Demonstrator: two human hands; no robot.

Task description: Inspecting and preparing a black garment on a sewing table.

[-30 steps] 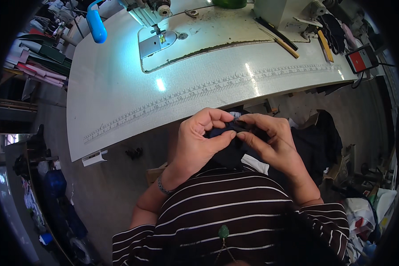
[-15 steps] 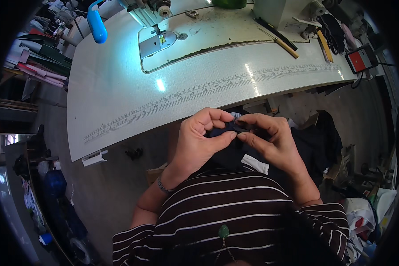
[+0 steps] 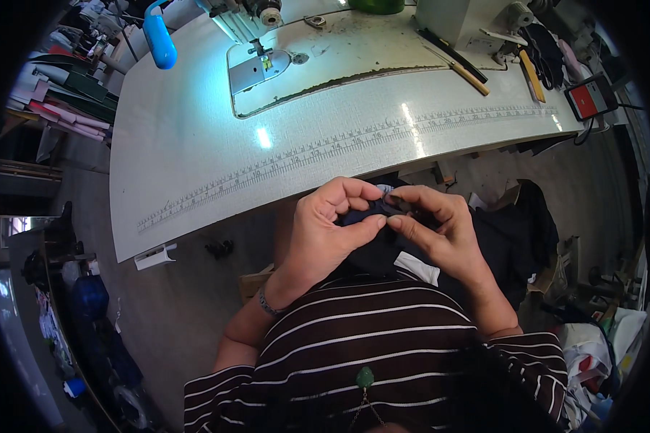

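My left hand [image 3: 323, 229] and my right hand [image 3: 440, 229] meet just off the near edge of the sewing table. Both are closed, pinching a dark navy garment [image 3: 375, 249] between thumbs and fingers. The fingertips almost touch, and the bit of cloth between them is mostly hidden. A small light patch of the cloth shows behind the fingertips. Below the hands the rest of the garment hangs over my lap, with a white piece [image 3: 417, 268] lying on it.
Beyond my hands is the white sewing table [image 3: 188, 159] with a printed ruler scale. A sewing machine [image 3: 242, 25] stands at its far side, lamp lit. A wooden-handled awl [image 3: 469, 78] and a yellow-handled tool [image 3: 531, 76] lie at right. Dark cloth [image 3: 531, 216] is heaped below.
Almost nothing differs. Both hands keep their pinch on the garment; the fingers of my right hand have shifted very slightly.
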